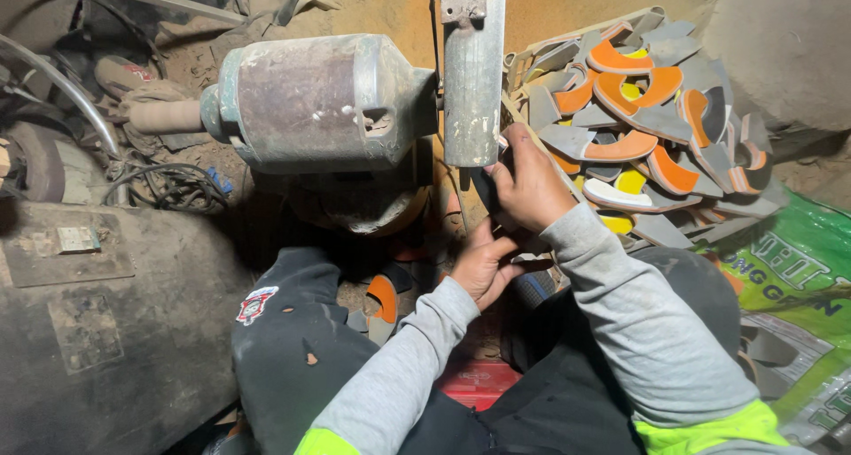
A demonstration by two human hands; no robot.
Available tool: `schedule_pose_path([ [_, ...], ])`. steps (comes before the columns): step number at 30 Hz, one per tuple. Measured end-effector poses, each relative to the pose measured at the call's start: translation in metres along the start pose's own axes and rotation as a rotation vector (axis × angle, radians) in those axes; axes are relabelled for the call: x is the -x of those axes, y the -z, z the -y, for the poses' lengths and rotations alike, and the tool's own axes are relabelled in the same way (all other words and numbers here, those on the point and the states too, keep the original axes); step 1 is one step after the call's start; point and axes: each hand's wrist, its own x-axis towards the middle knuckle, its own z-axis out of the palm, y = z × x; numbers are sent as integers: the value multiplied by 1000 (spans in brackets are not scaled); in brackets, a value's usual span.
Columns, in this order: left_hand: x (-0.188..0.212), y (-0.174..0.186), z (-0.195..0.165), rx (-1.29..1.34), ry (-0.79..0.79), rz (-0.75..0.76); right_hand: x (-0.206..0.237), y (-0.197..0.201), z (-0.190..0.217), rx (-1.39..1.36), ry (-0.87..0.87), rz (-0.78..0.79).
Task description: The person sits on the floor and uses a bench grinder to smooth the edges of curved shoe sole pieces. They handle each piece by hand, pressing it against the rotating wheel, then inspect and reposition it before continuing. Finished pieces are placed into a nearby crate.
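Far left: dark dusty machine housing (97, 331). Centre: worn grinder motor (319, 101), grey guard plate (473, 74) hanging at its right end. Left hand (480, 264) sits below the guard, grip closed on the lower end of a dark sole piece (487, 192). Right hand (529, 189) just above it, grip wrapped on the same piece, pressing it up at the guard's bottom edge. Right: crate (532, 65) piled with grey-and-orange shoe soles (651, 127); green printed sack (798, 278) on the floor at right edge.

grey-orange soles (651, 118), green sack (798, 278), perhaps rusty motor (319, 101)
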Motion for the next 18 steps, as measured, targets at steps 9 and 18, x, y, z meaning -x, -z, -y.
schedule_pose_path([
  [9,4,19,-11,29,-37,25,-7,-22,-9,-109,-185,-177],
  [18,2,19,-23,38,-153,2,-22,-30,-19,-143,-139,-261],
])
